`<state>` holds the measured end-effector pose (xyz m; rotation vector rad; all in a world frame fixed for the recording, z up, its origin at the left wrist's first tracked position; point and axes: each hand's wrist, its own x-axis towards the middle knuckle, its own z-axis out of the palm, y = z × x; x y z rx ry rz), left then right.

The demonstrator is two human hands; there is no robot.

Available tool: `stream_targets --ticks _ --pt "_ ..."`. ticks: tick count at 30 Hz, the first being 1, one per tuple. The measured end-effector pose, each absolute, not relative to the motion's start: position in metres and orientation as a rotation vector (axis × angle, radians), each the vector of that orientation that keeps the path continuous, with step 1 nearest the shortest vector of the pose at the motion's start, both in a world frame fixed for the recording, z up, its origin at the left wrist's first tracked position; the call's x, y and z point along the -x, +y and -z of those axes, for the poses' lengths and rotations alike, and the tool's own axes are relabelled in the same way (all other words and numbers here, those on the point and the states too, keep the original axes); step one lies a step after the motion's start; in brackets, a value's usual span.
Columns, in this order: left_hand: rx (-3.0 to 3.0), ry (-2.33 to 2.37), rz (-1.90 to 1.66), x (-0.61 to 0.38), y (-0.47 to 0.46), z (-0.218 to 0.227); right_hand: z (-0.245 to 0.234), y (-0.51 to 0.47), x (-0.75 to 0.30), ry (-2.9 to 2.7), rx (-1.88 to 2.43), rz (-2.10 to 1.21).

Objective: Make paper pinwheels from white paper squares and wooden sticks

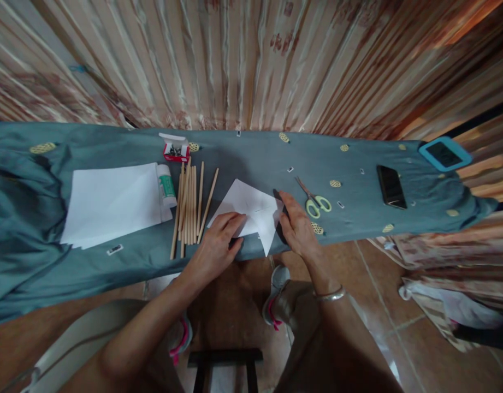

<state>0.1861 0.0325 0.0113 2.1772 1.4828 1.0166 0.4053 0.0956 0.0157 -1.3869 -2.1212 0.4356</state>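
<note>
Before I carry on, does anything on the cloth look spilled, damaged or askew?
Nothing looks spilled or damaged. Slightly askew: the paper stack, its sheet edges not lined up, and the rightmost wooden stick, slanting away from the other sticks.

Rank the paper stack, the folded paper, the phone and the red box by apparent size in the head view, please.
1. Paper stack
2. Folded paper
3. Phone and red box: too alike in size to rank
</note>
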Motion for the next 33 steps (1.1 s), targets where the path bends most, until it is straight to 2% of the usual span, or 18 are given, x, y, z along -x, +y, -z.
stream_targets --ticks 4,9,15,33 --pt "-2.322 1.524 -0.964 -0.175 0.036 -0.012 -0.025 0.088 -0.402 -2.079 1.423 -0.458" --pt "-2.372 1.549 -0.882 -0.165 0.046 -0.013 -0.033 0.07 -0.412 -1.997 1.457 -0.644" --pt "-2.383 1.586 -0.879 -0.169 0.047 -0.016 -0.03 0.062 -0.423 -2.08 1.419 -0.475" --pt "-2.461 1.603 -0.652 -0.174 0.044 -0.027 -0.022 0.059 -0.411 -2.249 1.343 -0.471"
